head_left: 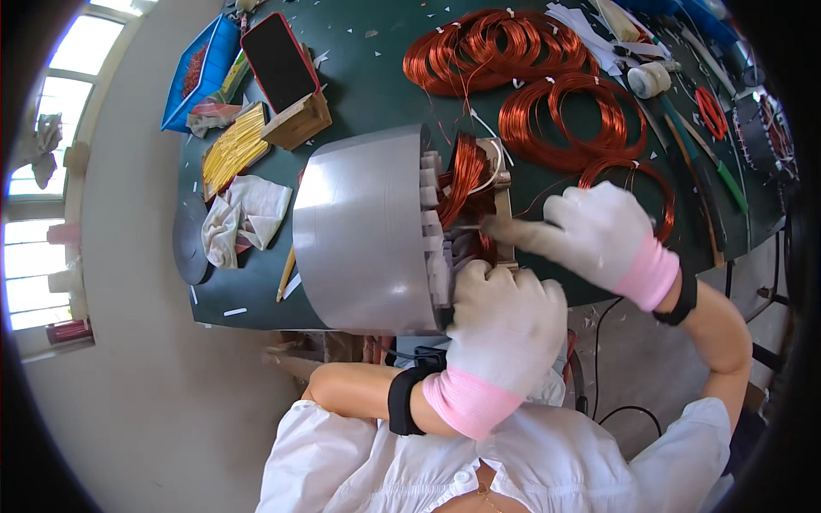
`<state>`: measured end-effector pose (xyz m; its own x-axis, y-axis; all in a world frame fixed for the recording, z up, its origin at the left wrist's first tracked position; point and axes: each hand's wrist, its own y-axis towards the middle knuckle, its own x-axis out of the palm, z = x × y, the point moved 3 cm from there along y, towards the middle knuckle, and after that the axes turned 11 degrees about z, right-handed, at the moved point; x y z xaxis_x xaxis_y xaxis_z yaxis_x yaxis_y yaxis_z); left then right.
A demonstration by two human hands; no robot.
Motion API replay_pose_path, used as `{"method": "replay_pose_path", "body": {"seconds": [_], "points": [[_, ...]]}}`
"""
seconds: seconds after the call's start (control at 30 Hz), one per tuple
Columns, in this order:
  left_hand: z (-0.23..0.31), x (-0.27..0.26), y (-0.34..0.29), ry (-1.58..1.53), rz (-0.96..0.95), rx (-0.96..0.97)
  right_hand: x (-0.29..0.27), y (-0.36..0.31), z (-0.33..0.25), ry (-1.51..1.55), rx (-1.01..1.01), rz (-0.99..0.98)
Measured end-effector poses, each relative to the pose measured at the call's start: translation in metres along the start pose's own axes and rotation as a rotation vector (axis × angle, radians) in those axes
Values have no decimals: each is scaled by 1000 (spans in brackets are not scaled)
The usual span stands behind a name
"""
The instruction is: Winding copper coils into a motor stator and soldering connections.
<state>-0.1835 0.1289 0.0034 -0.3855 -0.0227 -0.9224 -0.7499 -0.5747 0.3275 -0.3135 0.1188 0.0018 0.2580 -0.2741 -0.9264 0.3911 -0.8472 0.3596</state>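
"Where is the big thing?"

"The big grey drum lies on its side in the middle of the frame, on the green counter. White tabs stick out along its right edge. A bunch of red-brown wire pokes out there too."

"What is your left hand doing?"

"It is just below the middle, in a white glove with a pink cuff, right by the drum's right edge. Its fingers are bent. The back of my hand hides the tips, so I can't tell if they hold anything."

"And your right hand?"

"It is right of the middle, in the same kind of glove. One finger points left at the wire and the others are curled in. It's blurry at the tip, so I can't tell if I'm holding something."

"What else is around?"

"Big rings of wire lie at the upper right. At the upper left, a phone leans on a wood block, near a blue tray. Yellow strips and a crumpled cloth sit left of the drum."
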Motion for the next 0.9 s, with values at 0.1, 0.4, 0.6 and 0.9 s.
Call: {"method": "replay_pose_path", "body": {"seconds": [0.1, 0.4, 0.6, 0.9], "points": [[-9, 9, 3, 40, 5, 26, -14, 2, 0, -89, -29, -24], [-15, 1, 13, -67, -141, 31, -22, -8, 13, -114, -12, -94], [-10, 15, 12, -44, -125, -11, -35, -16, 10, -141, -12, -57], [-8, 21, 8, 53, -116, 48, -40, -25, 8, -107, 54, -65]]}}
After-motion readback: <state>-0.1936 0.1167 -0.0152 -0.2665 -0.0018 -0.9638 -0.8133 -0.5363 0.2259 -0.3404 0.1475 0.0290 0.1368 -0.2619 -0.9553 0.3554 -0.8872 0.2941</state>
